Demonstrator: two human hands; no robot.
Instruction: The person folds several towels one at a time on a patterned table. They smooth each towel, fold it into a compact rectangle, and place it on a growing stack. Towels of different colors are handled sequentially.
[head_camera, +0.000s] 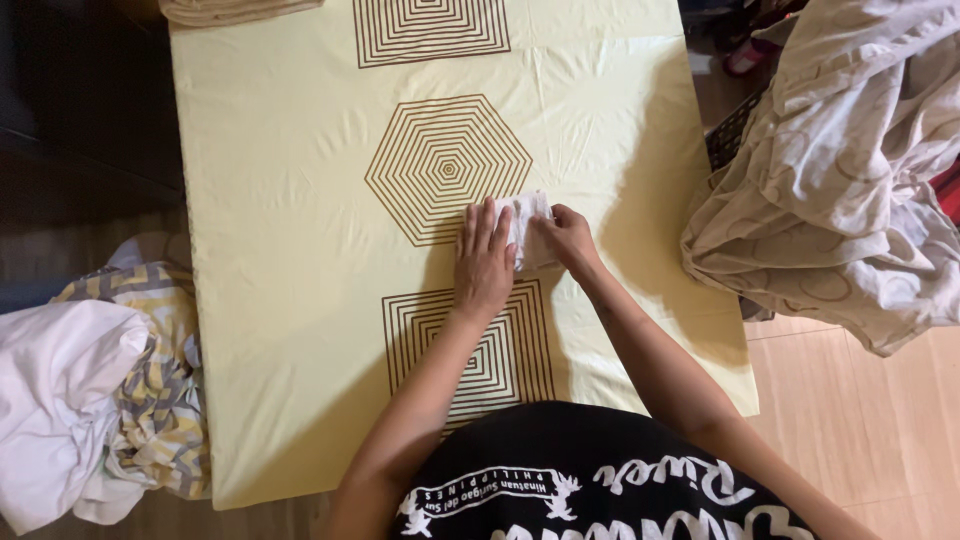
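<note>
A small white cloth (528, 218) lies folded on a pale yellow surface (280, 200) printed with brown hexagon and square line patterns. My left hand (484, 262) rests flat on the left part of the cloth, fingers spread and pointing away from me. My right hand (566, 236) pinches the cloth's right edge with its fingertips. Both forearms reach in from the bottom of the view. Part of the cloth is hidden under my left hand.
A heap of white and yellow-grey patterned laundry (90, 390) sits at the left on the floor. A large beige patterned sheet (840, 170) is piled over a basket at the right. Folded beige fabric (230, 10) lies at the far top edge.
</note>
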